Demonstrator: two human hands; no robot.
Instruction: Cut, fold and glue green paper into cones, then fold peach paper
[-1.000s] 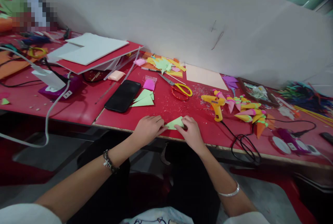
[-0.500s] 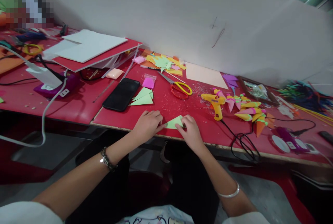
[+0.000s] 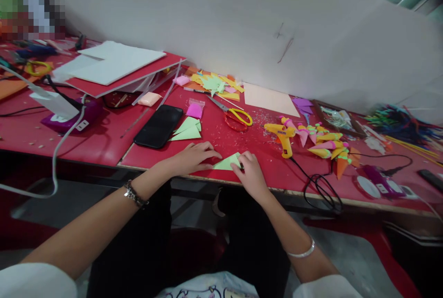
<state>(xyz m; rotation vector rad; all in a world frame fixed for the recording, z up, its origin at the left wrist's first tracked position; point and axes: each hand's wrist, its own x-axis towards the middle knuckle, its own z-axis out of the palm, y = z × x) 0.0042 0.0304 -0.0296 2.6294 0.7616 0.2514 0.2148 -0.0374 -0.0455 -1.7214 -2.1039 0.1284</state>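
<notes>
A light green paper piece (image 3: 225,162), pointed at its left end, lies near the table's front edge. My right hand (image 3: 252,172) pinches its right end between thumb and fingers. To the left, my left hand (image 3: 194,158) has its fingers stretched and apart from the thumb, close to the pointed end; whether the thumb touches the paper I cannot tell. More light green paper pieces (image 3: 187,133) overlap beside a black phone (image 3: 158,127). Beyond my hands lie scissors (image 3: 239,116) with yellow and red handles.
A yellow glue gun (image 3: 284,137) rests right of my hands, its black cord looping over the table edge. Small coloured cones (image 3: 325,145) are clustered past it. White boards (image 3: 117,63) are stacked at left, near a purple power socket (image 3: 74,120). Paper scraps (image 3: 216,85) lie by the wall.
My left hand has slid back leftward from the paper's pointed end, and its fingers have spread. The right hand keeps its pinch on the paper. The view has shifted slightly.
</notes>
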